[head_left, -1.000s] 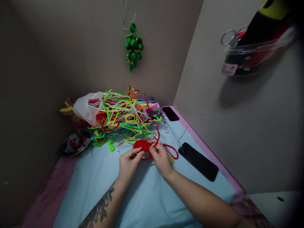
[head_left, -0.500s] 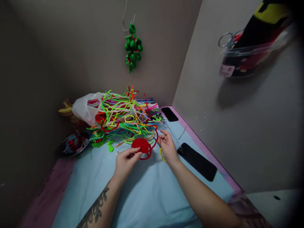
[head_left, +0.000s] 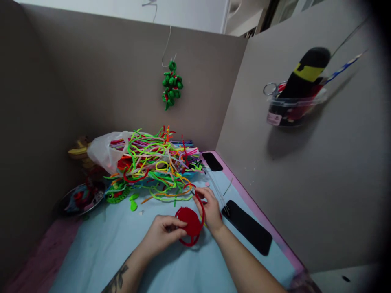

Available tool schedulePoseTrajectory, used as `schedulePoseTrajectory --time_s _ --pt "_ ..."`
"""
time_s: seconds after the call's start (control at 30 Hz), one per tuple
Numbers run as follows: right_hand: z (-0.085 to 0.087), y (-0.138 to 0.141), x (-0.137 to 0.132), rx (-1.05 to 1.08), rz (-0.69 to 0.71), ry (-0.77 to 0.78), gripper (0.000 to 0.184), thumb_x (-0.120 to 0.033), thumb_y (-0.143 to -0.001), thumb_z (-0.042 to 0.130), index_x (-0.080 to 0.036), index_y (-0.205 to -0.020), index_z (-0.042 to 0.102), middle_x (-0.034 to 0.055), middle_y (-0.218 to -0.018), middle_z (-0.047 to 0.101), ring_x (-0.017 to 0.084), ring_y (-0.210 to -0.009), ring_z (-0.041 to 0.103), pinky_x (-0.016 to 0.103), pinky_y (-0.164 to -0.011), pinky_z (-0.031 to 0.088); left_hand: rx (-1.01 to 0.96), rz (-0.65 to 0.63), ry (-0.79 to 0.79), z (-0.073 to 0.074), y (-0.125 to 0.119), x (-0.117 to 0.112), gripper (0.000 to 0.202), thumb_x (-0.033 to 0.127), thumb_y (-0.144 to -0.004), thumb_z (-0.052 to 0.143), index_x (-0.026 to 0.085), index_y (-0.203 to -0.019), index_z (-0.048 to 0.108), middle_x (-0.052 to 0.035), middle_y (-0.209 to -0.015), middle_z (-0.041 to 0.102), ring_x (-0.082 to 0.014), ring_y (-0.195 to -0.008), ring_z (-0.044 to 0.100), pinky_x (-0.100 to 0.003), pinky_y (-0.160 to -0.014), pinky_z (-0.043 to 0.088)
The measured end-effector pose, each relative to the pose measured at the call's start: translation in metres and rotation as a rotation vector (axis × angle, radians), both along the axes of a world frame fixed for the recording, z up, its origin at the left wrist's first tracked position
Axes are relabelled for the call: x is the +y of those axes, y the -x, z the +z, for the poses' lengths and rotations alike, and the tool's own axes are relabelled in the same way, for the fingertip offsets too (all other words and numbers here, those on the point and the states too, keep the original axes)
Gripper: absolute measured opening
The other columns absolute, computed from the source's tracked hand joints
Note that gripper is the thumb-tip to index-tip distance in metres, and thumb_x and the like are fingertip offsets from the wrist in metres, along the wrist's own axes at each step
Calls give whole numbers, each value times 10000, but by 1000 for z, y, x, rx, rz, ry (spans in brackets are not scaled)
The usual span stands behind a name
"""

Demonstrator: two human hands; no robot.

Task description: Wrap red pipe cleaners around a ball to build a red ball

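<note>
Between the thumb and fingers of my left hand is the edge of a flat red disc of pipe cleaner, with an open red loop along its lower side. A loose red pipe cleaner end rises from the disc's right side and curves past the fingers of my right hand. That hand is closed round a slim tool with a dark tip and a yellow handle. Most of the tool is hidden by the hand, so its kind does not show.
Multicoloured pipe cleaners spill from a white plastic bag behind my hands. A metal bowl stands left, near green pieces. Two black phones lie right. A green ornament and a tool-filled tub hang on the walls.
The view has tilted up, showing more above the wall. The red disc has turned to face me more, and the loose red end now lies across my right fingers.
</note>
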State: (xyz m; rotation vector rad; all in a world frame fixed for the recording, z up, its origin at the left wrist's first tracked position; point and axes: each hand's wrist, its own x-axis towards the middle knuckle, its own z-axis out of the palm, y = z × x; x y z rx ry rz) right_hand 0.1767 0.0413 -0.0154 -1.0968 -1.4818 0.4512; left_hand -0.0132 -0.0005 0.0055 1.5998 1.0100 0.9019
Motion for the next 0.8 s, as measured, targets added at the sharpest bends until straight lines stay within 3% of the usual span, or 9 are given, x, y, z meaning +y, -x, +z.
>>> schedulePoseTrajectory --time_s 0.1,0.17,0.27,0.33,0.4,0.47,0.6,0.8 --pt "2 2 -1 -62 -16 -51 150 -220 -845 544 -214 -949 652 56 -875 595 177 -803 583 324 -726 498 26 -41 -6 0 -2 -2 133 241 -681 710 192 -793 763 -67 -732 741 -183 -637 668 -264 -597 518" --pt "3 -1 0 -64 -107 -86 140 -213 -849 539 -207 -928 654 60 -868 598 181 -812 589 339 -750 496 16 5 -9 -2 -2 1 141 253 -672 717 190 -790 761 -66 -732 741 -183 -630 666 -265 -591 518" --pt "4 -9 0 -38 -286 -149 136 -209 -845 545 -204 -927 654 68 -884 602 191 -835 592 363 -779 493 -49 269 -1 -5 1 10 204 302 -664 720 171 -817 752 -68 -734 741 -181 -618 662 -268 -584 520" --pt "5 -13 -1 -63 -335 -203 146 -190 -836 550 -213 -932 658 66 -876 605 193 -832 594 366 -772 498 -97 480 3 -6 5 16 277 346 -665 721 157 -866 739 -72 -770 742 -180 -649 665 -269 -605 522" --pt "6 -13 -4 -123 -288 -271 176 -146 -825 548 -221 -937 662 58 -853 616 187 -812 599 352 -744 505 -135 618 3 -6 9 21 337 377 -660 727 148 -907 727 -78 -829 742 -176 -686 664 -268 -629 521" --pt "6 -8 -9 -182 -158 -319 214 -102 -815 546 -224 -945 663 51 -831 629 179 -794 602 335 -718 511 -160 678 5 -6 11 23 365 387 -650 735 145 -923 721 -80 -856 738 -171 -690 659 -265 -628 516" --pt "1 3 -17 -219 72 -305 228 -86 -811 553 -226 -954 661 47 -809 636 171 -764 599 322 -682 518 -188 675 -2 -11 10 23 350 367 -658 736 148 -931 717 -73 -839 734 -168 -700 657 -266 -649 509" --pt "-10 5 -13 -266 145 -247 246 -75 -822 531 -217 -972 666 65 -834 643 185 -805 589 344 -709 517 -185 620 -14 -18 9 22 309 344 -673 733 160 -921 724 -67 -861 733 -165 -718 650 -269 -668 503"
